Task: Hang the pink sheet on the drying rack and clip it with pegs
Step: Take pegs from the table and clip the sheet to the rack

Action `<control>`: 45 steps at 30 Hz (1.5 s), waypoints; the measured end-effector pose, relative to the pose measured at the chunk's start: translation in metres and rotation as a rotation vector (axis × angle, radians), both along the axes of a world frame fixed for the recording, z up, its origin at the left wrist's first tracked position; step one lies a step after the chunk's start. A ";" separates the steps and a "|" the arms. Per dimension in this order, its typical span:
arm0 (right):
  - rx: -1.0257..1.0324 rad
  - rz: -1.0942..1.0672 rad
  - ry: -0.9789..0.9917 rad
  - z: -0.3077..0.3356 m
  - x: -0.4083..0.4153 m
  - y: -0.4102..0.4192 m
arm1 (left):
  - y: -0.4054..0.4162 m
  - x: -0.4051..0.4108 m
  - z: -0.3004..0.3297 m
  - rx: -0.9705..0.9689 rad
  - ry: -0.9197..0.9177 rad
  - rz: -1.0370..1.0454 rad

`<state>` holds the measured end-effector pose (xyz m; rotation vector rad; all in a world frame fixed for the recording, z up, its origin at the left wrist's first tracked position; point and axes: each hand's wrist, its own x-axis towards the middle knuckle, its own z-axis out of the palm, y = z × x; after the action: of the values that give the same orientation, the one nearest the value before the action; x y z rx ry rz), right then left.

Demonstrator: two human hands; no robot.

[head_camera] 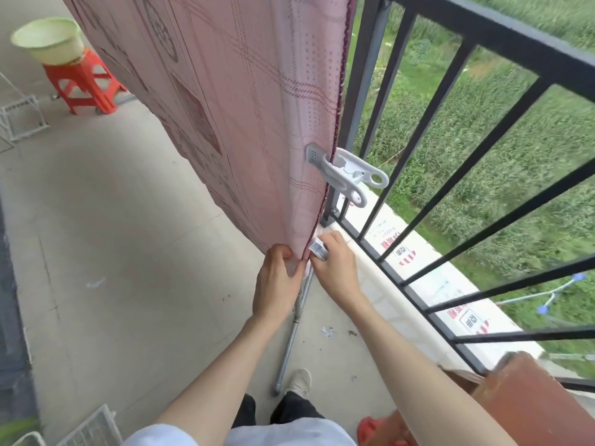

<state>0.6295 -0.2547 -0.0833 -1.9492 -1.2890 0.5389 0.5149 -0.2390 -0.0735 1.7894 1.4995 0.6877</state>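
Both hands are working at the pink sheet's [225, 101] lower corner: the left hand [279, 278] is pinching the hem, the right hand [335, 262] is gripping a white peg [318, 248] against the edge. The sheet is hanging from the drying rack (its grey leg [291, 336] is showing below), another white peg [346, 173] already clamped higher up. Beside it is standing a black balcony railing [450, 130]; behind, a green basin [48, 40] is sitting on a red stool [85, 82].
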 end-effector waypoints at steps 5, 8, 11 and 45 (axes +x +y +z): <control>-0.080 -0.260 0.158 -0.005 0.014 0.007 | 0.003 0.003 0.000 0.064 0.037 -0.005; -0.094 -0.330 0.163 -0.011 0.029 0.007 | 0.003 -0.003 -0.007 0.033 0.035 0.012; -0.074 -0.338 0.150 -0.015 0.037 0.014 | 0.001 -0.011 -0.014 0.010 0.028 0.052; -0.046 -0.221 0.083 -0.036 0.041 -0.001 | -0.009 -0.050 -0.024 0.061 0.103 0.008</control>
<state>0.6707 -0.2557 -0.1190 -2.0528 -1.0023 0.5364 0.4648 -0.2476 -0.0972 1.8914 1.5696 0.6605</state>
